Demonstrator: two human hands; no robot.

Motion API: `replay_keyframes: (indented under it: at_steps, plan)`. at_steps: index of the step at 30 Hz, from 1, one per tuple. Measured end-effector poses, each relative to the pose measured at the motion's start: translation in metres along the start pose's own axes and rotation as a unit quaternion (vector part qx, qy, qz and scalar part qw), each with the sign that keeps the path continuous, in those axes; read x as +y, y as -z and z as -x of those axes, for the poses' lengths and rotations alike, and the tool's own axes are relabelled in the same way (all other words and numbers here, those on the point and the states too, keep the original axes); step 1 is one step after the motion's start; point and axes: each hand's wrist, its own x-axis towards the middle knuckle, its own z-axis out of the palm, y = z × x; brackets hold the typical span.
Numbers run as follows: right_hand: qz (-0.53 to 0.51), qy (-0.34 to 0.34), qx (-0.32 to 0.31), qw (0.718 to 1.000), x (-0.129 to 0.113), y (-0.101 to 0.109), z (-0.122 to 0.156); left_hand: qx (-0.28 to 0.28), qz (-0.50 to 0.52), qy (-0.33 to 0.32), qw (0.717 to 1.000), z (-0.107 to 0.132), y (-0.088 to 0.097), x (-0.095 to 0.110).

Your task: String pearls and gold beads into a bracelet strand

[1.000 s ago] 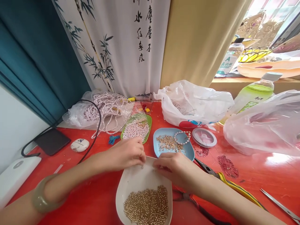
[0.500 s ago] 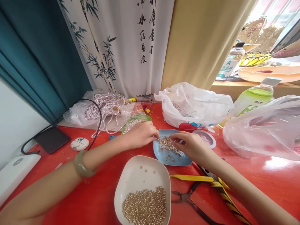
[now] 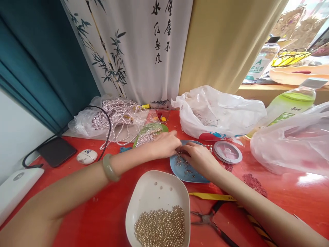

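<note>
Over a blue plate (image 3: 177,170), my left hand (image 3: 167,144) and my right hand (image 3: 197,155) meet with their fingertips close together. Both hands have their fingers closed in a pinch. Whatever lies between the fingertips is hidden or too small to name. Small gold-coloured beads and findings (image 3: 189,169) are scattered on the plate under my hands. Nearer to me, a cream tray (image 3: 145,192) holds a heap of gold beads (image 3: 160,226). A bangle (image 3: 111,168) circles my left wrist.
Yellow tweezers (image 3: 212,196) and pliers (image 3: 207,219) lie right of the tray. A spool (image 3: 228,152) and red beads (image 3: 254,183) lie beyond my right forearm. Pink pearl strands (image 3: 113,115), plastic bags (image 3: 221,109) and a bottle (image 3: 293,103) stand behind. A phone (image 3: 56,151) lies left.
My left hand has moved right over the plate, and my right hand has shifted slightly left, so the fingertips now meet. The spool and red beads show more fully as the view shifted.
</note>
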Motion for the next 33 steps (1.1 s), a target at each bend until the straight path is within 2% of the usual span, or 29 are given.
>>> replay_keyframes:
  at_steps: [6,13,17,22,25,28,33]
  plan:
    - [-0.001,-0.005,0.024,1.0,-0.001,-0.001,0.0,0.017,-0.028,-0.012,0.999,-0.001,0.001,0.003]
    - [-0.029,-0.013,0.044,0.999,0.0,0.013,0.002,0.054,0.053,0.018,0.997,0.006,0.009,0.0]
    - [-0.069,-0.022,0.048,0.996,0.007,0.014,0.007,0.067,0.101,0.029,0.992,0.024,0.019,0.003]
    - [-0.169,-0.038,0.013,0.985,0.016,0.014,0.019,0.067,0.183,0.02,0.981,0.061,0.025,0.009]
    - [-0.229,-0.029,-0.011,0.973,0.006,0.019,0.029,0.046,0.207,0.021,0.977,0.083,0.02,0.013]
    - [-0.25,0.005,-0.025,0.968,-0.017,0.024,0.04,0.03,0.214,0.019,0.976,0.099,0.012,0.019]
    - [-0.188,0.095,-0.053,0.976,-0.049,0.02,0.049,0.001,0.202,0.003,0.979,0.107,0.0,0.025]
